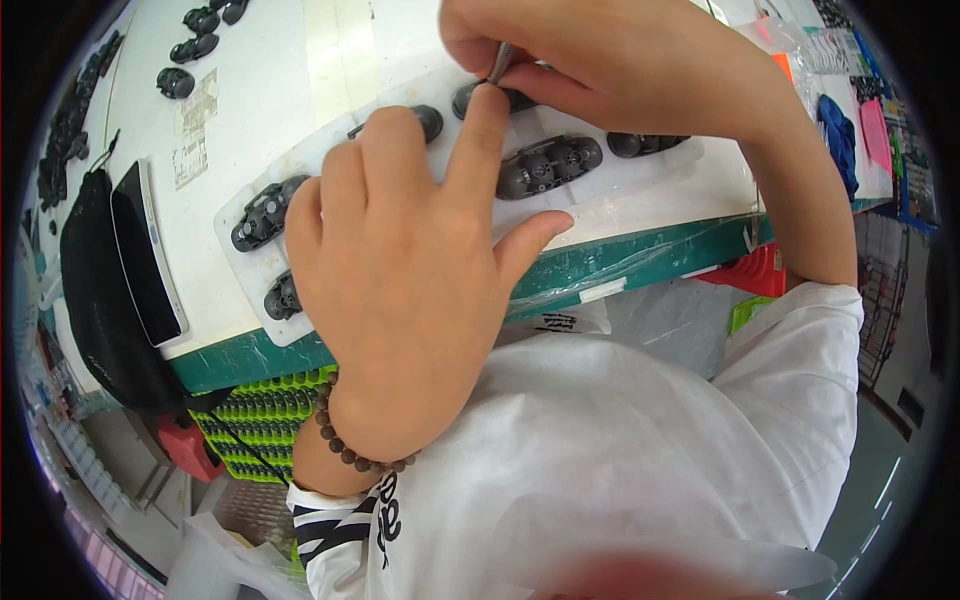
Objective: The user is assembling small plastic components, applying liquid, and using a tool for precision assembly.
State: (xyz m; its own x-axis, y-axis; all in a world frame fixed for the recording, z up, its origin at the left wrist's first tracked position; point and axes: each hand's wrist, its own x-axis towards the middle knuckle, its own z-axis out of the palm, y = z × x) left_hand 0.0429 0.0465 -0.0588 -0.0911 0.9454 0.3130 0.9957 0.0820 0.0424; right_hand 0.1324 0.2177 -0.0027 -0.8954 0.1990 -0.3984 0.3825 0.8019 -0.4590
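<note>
My left hand lies palm down over a whitish tray, its fingers stretched out and apart. Its index fingertip rests at a black plastic part near the tray's far side. Pinched in my right hand is a thin metal tool, whose lower end meets that same part; its exact kind is hidden by the fingers. Around my hands sit more black rounded parts, among them a two-lobed one, another at the left and a smaller-looking one partly behind my left hand.
A phone and a black pouch lie at the table's left. Several black parts stand at the far left. Below the green table edge is a lime-green tray of small dark parts. Clear plastic bags lie at right.
</note>
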